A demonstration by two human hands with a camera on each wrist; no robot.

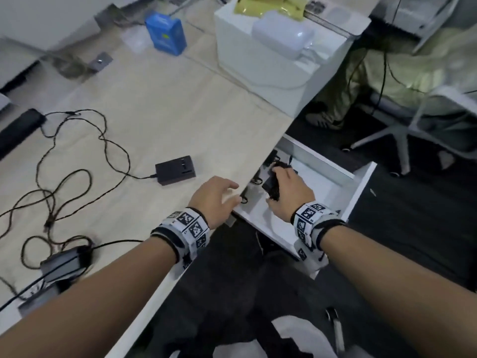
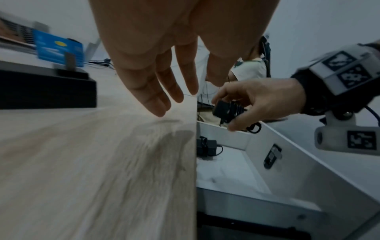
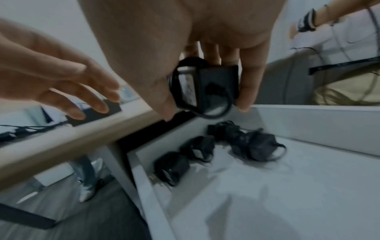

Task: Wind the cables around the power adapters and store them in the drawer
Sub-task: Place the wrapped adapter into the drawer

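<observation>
My right hand (image 1: 286,192) grips a black power adapter (image 3: 205,84) with its cable wound round it, held above the open white drawer (image 1: 361,187). The same wound adapter (image 2: 226,110) shows between thumb and fingers in the left wrist view. Several wound adapters (image 3: 222,149) lie at the drawer's back left. My left hand (image 1: 219,197) hovers open over the desk edge, fingers (image 2: 156,97) straight and relaxed, holding nothing. On the desk lies a black adapter (image 1: 175,170) with its long cable (image 1: 77,156) spread loose, and another adapter (image 1: 62,264) sits near the front left.
A blue box (image 1: 165,32) and a white box (image 1: 278,60) stand at the back of the wooden desk (image 1: 180,104). A black bar (image 1: 18,130) lies at the left edge. A seated person (image 1: 387,71) and an office chair (image 1: 402,130) are beyond the drawer.
</observation>
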